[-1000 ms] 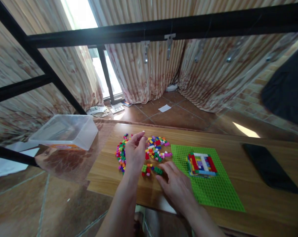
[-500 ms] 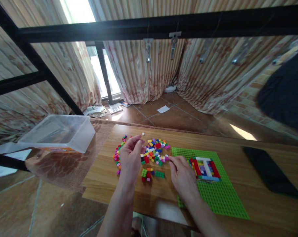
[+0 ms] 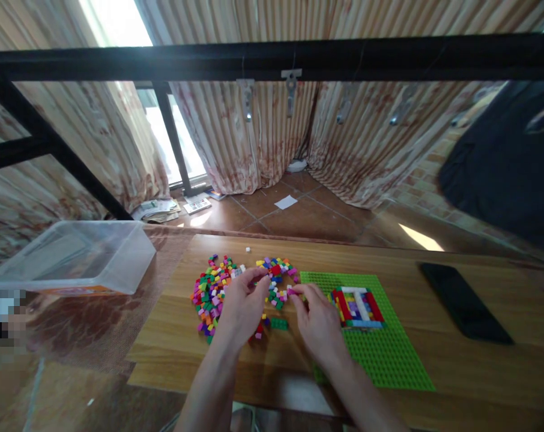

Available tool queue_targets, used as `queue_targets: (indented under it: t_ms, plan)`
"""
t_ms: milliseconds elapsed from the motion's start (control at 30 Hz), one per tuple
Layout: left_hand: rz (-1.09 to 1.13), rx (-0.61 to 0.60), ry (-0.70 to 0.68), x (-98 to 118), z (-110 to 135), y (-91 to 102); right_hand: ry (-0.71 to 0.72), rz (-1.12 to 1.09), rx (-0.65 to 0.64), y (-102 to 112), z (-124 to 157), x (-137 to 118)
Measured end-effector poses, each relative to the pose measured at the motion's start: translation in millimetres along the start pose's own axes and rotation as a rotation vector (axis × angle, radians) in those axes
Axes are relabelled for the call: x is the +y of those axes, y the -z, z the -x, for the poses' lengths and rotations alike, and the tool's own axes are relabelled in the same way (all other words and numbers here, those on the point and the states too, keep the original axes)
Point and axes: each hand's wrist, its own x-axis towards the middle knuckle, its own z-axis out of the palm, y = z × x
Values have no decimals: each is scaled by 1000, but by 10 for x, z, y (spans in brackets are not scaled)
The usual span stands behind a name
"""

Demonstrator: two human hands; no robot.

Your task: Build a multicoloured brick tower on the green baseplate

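A heap of small coloured bricks (image 3: 218, 288) lies on the wooden table (image 3: 434, 366). My left hand (image 3: 240, 309) rests over the middle of the heap, fingers curled and pinched toward the bricks. My right hand (image 3: 317, 321) is beside it at the heap's right edge, fingertips pinched on a small pink brick (image 3: 291, 292). Right of my hands a green baseplate (image 3: 380, 354) carries a low rectangular build (image 3: 356, 306) of red, white, blue and yellow bricks. One white brick (image 3: 248, 249) lies apart behind the heap.
A clear plastic box (image 3: 74, 258) stands on a brown mat at the left. A black phone (image 3: 465, 303) lies at the right of the table. A black metal frame (image 3: 272, 60) crosses overhead. Curtains and tiled floor lie beyond.
Both hands have come closer together over the heap. My right hand moved from the table's front up to the heap's right edge and pinched a brick. The camera tilted down.
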Motion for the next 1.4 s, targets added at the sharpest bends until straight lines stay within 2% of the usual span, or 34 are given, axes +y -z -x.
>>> queue_targets:
  t_ms: [100,233,367,600,700,800,900,967,1133,1400]
  plan:
    - [-25,-143,6,-28,39,-99,22,-209,0,96,13,-70]
    - [117,-290,72,8,98,-228,16,-354,57,204,25,-100]
    - [169,-302,93,58,129,-313,-28,-361,100,300,33,-84]
    - [202,-318,95,75,145,-434,84,-213,144,420,87,-94]
    - [211,-359,87,97,168,-489,98,-219,151,560,82,-63]
    - [191,-384,74,79,190,-552,85,-234,172,782,59,98]
    - [143,-361,62,11,198,-611,27,-195,193,982,46,357]
    - [99,-346,43,-39,200,-647,16,-140,155,1049,49,504]
    - [-11,-352,18,-109,215,-752,59,-35,38,1024,61,598]
    - [-128,-365,-73,-77,260,-873,98,90,4,1019,51,526]
